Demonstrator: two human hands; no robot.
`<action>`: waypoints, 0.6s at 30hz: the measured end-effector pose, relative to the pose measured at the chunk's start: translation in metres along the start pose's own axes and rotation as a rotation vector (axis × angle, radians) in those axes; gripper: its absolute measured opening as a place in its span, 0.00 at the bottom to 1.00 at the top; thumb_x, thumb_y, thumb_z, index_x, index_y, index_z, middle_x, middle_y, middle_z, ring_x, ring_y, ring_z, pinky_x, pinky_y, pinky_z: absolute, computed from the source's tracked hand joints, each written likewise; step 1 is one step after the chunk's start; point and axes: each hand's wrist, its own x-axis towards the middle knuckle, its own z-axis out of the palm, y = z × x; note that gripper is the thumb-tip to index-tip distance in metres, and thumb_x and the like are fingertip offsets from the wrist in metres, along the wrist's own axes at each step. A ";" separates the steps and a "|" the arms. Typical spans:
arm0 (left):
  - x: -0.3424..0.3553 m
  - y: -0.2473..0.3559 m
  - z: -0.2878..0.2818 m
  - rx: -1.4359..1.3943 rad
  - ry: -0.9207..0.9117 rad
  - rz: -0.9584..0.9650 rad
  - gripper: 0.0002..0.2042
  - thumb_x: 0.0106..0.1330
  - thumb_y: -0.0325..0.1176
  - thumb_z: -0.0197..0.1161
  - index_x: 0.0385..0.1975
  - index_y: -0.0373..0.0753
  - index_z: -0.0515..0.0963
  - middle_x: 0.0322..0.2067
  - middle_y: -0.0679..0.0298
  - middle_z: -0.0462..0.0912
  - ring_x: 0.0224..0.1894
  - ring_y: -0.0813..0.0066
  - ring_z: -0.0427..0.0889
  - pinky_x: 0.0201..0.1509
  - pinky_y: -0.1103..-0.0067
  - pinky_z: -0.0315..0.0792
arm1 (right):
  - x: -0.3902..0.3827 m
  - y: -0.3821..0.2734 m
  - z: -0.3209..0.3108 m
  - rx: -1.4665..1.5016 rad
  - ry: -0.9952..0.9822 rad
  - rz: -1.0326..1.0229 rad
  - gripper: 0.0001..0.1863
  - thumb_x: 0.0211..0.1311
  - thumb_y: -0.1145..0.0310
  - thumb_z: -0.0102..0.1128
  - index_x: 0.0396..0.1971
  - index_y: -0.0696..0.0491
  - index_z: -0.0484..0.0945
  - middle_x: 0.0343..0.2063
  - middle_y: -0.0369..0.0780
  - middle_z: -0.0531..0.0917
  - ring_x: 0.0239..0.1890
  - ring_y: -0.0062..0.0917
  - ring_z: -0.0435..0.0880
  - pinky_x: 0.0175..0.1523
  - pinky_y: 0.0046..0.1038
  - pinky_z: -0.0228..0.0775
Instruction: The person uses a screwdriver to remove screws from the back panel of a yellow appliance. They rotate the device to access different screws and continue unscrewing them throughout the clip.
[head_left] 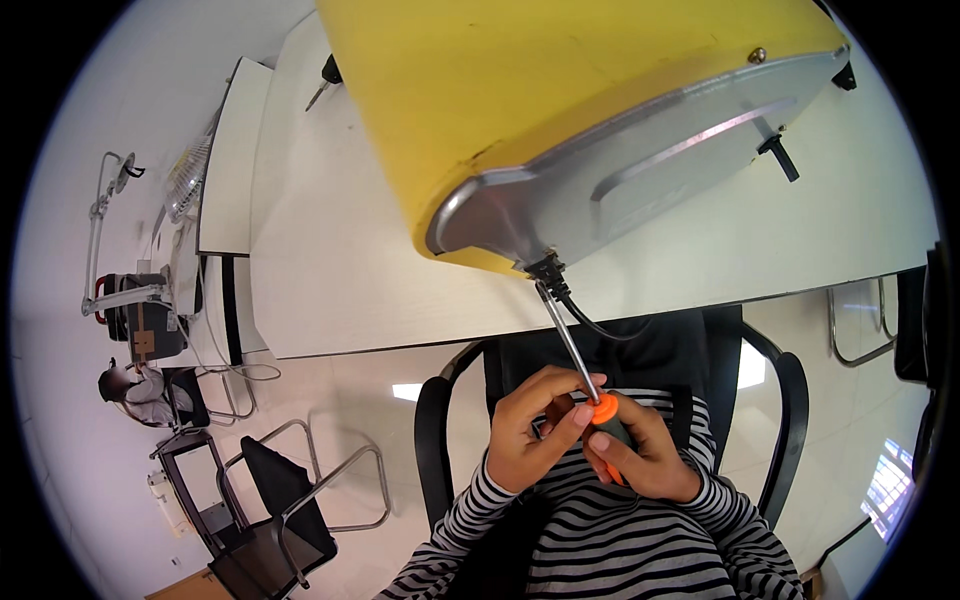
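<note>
A large yellow device [560,70] with a silver panel [660,170] on its side lies on the white table. A black cable fitting [545,270] with a cord is at the panel's lower end. The tip of a screwdriver [566,340] with an orange and dark handle is at that fitting. My right hand [645,455] is wrapped round the handle. My left hand [535,430] has curled fingers and a thumb at the top of the screwdriver's handle and shaft; some fingertips are hidden.
The table's front edge [420,343] runs below the device, above a black armchair [785,400]. Another tool [325,75] lies at the back left. A person [155,395] sits at the far left near a lamp arm [125,298]; an unoccupied chair [280,500] stands at lower left.
</note>
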 end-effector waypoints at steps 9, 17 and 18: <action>-0.001 -0.002 0.001 -0.022 0.038 0.008 0.10 0.54 0.26 0.54 0.36 0.31 0.72 0.28 0.64 0.73 0.20 0.88 0.68 0.22 0.92 0.59 | 0.003 -0.001 -0.001 -0.093 0.010 -0.005 0.11 0.55 0.70 0.49 0.36 0.60 0.65 0.12 0.31 0.70 0.14 0.11 0.68 0.19 0.13 0.58; -0.004 -0.001 0.003 -0.037 0.066 -0.009 0.10 0.55 0.26 0.53 0.36 0.31 0.72 0.29 0.62 0.73 0.21 0.86 0.69 0.24 0.91 0.61 | 0.002 0.000 -0.001 -0.093 0.006 0.008 0.11 0.56 0.69 0.48 0.36 0.60 0.65 0.11 0.32 0.70 0.13 0.11 0.69 0.19 0.14 0.59; -0.004 -0.001 0.003 -0.038 0.064 -0.008 0.10 0.55 0.26 0.53 0.36 0.31 0.72 0.29 0.62 0.73 0.21 0.86 0.69 0.24 0.91 0.62 | 0.002 0.001 -0.001 -0.080 0.001 0.010 0.11 0.56 0.69 0.48 0.36 0.60 0.65 0.11 0.32 0.70 0.13 0.11 0.69 0.19 0.14 0.59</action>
